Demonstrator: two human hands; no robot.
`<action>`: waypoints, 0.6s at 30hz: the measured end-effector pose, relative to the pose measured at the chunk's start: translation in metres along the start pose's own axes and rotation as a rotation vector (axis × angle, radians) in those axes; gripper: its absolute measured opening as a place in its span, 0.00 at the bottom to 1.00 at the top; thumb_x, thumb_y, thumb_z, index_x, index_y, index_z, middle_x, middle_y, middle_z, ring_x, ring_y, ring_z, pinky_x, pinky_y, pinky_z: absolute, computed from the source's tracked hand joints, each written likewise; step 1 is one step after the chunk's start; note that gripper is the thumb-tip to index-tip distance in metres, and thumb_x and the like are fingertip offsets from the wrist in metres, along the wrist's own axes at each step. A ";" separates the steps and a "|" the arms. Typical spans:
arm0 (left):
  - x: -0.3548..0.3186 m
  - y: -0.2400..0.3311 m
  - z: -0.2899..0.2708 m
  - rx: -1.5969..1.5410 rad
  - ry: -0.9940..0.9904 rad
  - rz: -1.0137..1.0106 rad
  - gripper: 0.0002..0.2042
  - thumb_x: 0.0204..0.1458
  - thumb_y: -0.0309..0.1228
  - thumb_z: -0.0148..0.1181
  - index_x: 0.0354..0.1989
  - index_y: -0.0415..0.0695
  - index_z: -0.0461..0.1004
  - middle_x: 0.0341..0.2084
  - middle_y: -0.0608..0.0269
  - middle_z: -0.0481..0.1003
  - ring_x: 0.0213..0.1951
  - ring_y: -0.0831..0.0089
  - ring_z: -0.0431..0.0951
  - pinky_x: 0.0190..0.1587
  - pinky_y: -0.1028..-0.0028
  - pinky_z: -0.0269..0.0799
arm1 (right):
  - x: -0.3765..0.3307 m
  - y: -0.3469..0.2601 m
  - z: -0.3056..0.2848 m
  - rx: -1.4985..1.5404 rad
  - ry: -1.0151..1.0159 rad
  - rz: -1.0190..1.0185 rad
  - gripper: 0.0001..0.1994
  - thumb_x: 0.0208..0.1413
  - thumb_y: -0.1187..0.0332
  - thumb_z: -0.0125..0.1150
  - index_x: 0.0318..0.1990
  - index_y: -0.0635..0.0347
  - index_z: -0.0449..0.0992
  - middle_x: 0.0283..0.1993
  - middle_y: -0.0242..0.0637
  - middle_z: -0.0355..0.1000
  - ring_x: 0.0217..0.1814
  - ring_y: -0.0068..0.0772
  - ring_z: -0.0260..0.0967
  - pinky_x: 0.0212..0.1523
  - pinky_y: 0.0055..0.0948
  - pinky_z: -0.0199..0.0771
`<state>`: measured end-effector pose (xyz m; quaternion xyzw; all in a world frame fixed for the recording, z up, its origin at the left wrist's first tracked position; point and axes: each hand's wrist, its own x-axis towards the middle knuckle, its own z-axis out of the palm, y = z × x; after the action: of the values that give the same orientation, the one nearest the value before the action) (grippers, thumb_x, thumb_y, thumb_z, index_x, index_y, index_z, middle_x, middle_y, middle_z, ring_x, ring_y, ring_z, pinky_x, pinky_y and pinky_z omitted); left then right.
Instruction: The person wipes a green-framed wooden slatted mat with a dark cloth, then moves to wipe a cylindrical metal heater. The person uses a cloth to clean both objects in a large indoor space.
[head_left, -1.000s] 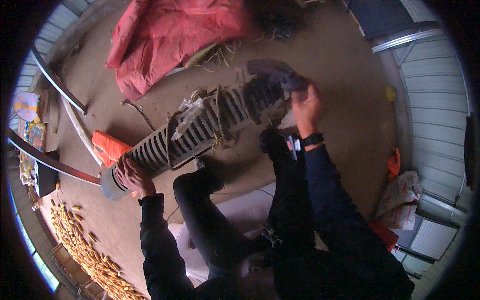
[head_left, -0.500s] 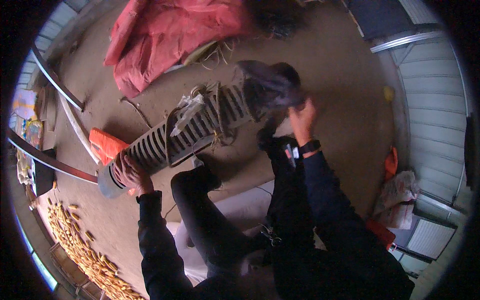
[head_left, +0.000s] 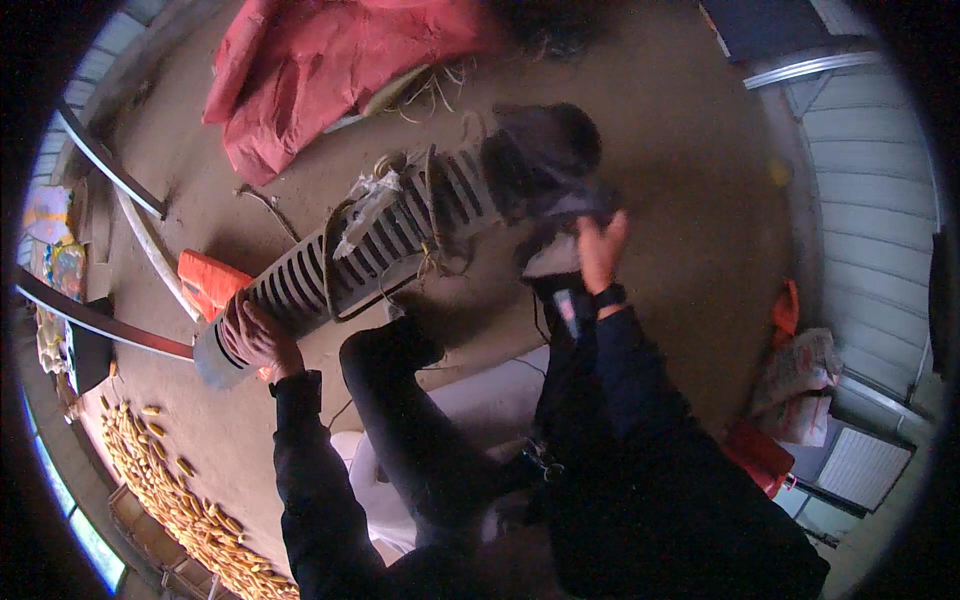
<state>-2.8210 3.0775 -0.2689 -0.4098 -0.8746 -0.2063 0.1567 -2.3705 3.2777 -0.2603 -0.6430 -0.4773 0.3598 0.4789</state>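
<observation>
A long grey slotted piece, like a grate or half-tube, lies slantwise in front of my legs. My left hand rests over its near left end, fingers curled round it. Rope and a torn strip of whitish plastic are wound about its middle. A dark cloth or garment covers its far right end. My right hand holds the near edge of this cloth, its fingertips partly blurred. A pale patch shows beside that hand, below the cloth.
A crumpled red sheet lies on the floor ahead. Corncobs are heaped at lower left. An orange object sits beside the slotted piece, near curved metal strips. White sacks and a red object stand at right.
My right hand has shifted a little down and left, and the cloth's near edge has moved with it, showing the pale patch. My left hand stays at the slotted piece's end.
</observation>
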 end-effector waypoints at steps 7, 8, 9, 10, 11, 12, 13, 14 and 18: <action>-0.002 -0.003 0.004 -0.009 -0.005 -0.034 0.25 0.64 0.46 0.35 0.51 0.45 0.76 0.49 0.57 0.76 0.53 0.55 0.70 0.61 0.60 0.57 | -0.019 0.006 0.018 -0.220 -0.169 -0.181 0.21 0.42 0.72 0.65 0.48 0.66 0.73 0.46 0.49 0.75 0.46 0.52 0.73 0.51 0.42 0.71; -0.001 -0.001 0.004 -0.020 -0.008 -0.034 0.25 0.64 0.46 0.35 0.51 0.45 0.77 0.49 0.57 0.76 0.53 0.55 0.71 0.61 0.60 0.58 | -0.036 0.006 0.029 -0.207 -0.236 -0.190 0.21 0.41 0.73 0.65 0.47 0.66 0.74 0.46 0.50 0.75 0.46 0.53 0.73 0.49 0.43 0.72; 0.000 0.003 0.003 -0.035 -0.014 -0.033 0.25 0.64 0.46 0.35 0.51 0.45 0.77 0.49 0.57 0.76 0.53 0.56 0.71 0.61 0.60 0.58 | -0.048 0.007 0.036 -0.229 -0.225 -0.299 0.21 0.40 0.72 0.66 0.47 0.65 0.74 0.44 0.50 0.76 0.45 0.52 0.74 0.48 0.43 0.72; 0.000 0.008 0.002 -0.051 -0.021 -0.031 0.25 0.64 0.46 0.35 0.51 0.45 0.77 0.48 0.57 0.76 0.52 0.56 0.71 0.60 0.60 0.58 | -0.055 0.007 0.038 -0.251 -0.213 -0.407 0.22 0.39 0.72 0.67 0.46 0.64 0.75 0.43 0.49 0.76 0.44 0.51 0.75 0.46 0.43 0.73; 0.000 0.012 0.001 -0.045 0.009 -0.014 0.23 0.64 0.44 0.36 0.50 0.45 0.77 0.48 0.57 0.77 0.52 0.56 0.72 0.60 0.60 0.59 | -0.053 0.011 0.033 -0.257 -0.234 -0.362 0.21 0.41 0.72 0.67 0.47 0.63 0.75 0.43 0.48 0.77 0.44 0.49 0.75 0.46 0.41 0.73; 0.001 0.015 0.001 -0.037 0.041 0.005 0.22 0.64 0.43 0.37 0.48 0.44 0.78 0.47 0.58 0.77 0.51 0.57 0.73 0.59 0.60 0.60 | -0.048 0.016 0.026 -0.260 -0.254 -0.317 0.21 0.43 0.72 0.68 0.48 0.62 0.75 0.42 0.47 0.77 0.43 0.47 0.75 0.45 0.39 0.73; 0.003 0.016 0.002 -0.029 0.073 0.024 0.20 0.64 0.41 0.39 0.47 0.44 0.78 0.47 0.58 0.77 0.50 0.57 0.74 0.58 0.60 0.62 | -0.042 0.022 0.018 -0.263 -0.274 -0.272 0.20 0.44 0.71 0.68 0.48 0.61 0.75 0.42 0.46 0.77 0.43 0.45 0.76 0.45 0.38 0.74; 0.001 0.001 -0.003 0.019 0.057 0.009 0.21 0.64 0.42 0.38 0.48 0.44 0.78 0.47 0.57 0.77 0.50 0.57 0.73 0.58 0.60 0.61 | -0.038 -0.004 0.026 -0.134 -0.284 -0.137 0.18 0.46 0.73 0.66 0.47 0.62 0.76 0.42 0.44 0.77 0.42 0.41 0.76 0.45 0.37 0.74; 0.001 0.012 0.003 0.017 0.070 0.025 0.20 0.64 0.41 0.39 0.47 0.44 0.78 0.47 0.57 0.77 0.50 0.56 0.73 0.59 0.60 0.61 | 0.016 -0.012 0.001 0.082 0.042 -0.138 0.15 0.49 0.74 0.63 0.45 0.63 0.76 0.42 0.39 0.78 0.40 0.33 0.75 0.45 0.37 0.73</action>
<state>-2.8125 3.0866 -0.2679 -0.4118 -0.8652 -0.2110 0.1934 -2.3698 3.2942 -0.2494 -0.5957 -0.4951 0.3317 0.5385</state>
